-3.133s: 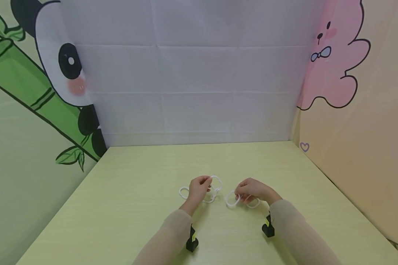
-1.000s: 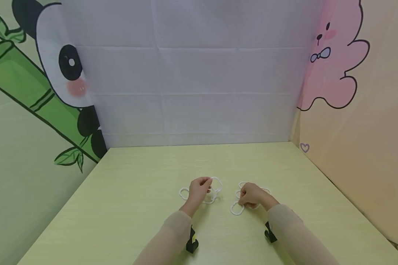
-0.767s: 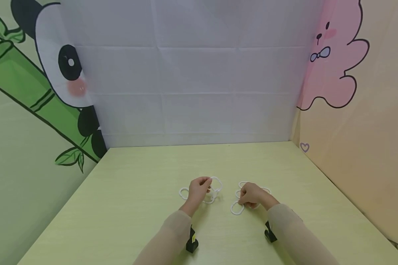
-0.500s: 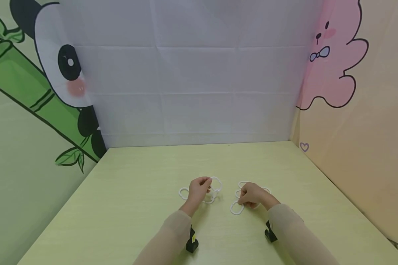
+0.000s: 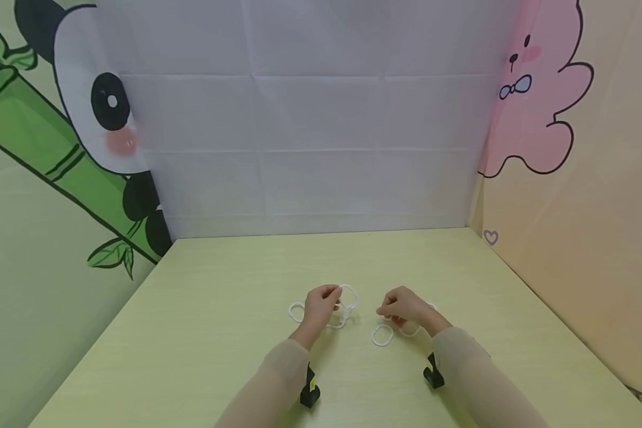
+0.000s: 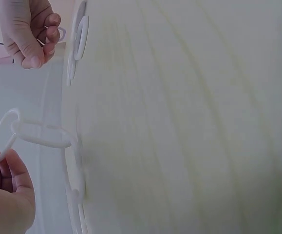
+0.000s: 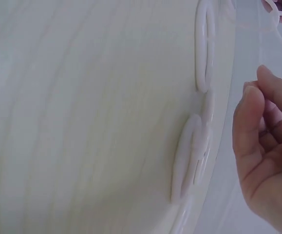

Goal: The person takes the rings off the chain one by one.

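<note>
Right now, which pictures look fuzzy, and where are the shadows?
Head view: fairly clear, faint shadows on the table by both sleeves; left wrist view: hazy, and the table's lines look curved; right wrist view: hazy too, white rings soft-edged, a dim shadow beside them.

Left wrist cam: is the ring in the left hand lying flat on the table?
No, the left hand pinches the white ring up clear of the table.
</note>
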Demonstrator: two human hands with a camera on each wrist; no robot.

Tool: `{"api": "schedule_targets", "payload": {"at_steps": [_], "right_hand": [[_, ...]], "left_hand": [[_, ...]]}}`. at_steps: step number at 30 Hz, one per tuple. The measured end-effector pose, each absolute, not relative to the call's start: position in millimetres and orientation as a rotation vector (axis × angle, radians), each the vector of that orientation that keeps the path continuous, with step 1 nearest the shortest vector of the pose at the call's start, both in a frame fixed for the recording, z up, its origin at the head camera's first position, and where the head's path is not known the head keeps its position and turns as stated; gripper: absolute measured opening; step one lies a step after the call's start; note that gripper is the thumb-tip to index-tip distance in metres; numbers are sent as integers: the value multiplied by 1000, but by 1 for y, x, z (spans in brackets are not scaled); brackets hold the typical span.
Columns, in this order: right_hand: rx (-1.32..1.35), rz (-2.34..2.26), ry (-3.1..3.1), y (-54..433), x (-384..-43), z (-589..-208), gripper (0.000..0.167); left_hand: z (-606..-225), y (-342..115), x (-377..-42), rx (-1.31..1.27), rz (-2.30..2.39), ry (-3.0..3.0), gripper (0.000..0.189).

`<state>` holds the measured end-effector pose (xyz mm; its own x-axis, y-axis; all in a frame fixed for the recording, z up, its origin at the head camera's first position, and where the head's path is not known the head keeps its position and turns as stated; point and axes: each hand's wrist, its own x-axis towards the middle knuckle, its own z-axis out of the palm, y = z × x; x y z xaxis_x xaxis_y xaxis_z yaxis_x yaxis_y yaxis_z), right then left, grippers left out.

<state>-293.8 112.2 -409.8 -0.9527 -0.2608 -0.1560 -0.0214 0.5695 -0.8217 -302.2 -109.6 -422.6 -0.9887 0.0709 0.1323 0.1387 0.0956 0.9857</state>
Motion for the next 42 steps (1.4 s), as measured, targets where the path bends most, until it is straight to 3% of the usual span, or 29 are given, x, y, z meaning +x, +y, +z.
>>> {"api": "schedule_targets", "payload": {"at_steps": [17, 42], "right_hand": [[-311, -1563, 2435, 99, -294, -401, 20], [-285, -1696, 2299, 72, -295, -400, 25]], "left_hand": [[-419, -109, -304, -141, -2062, -2361, 24], [-417, -114, -302, -197, -2050, -2347, 30]]}}
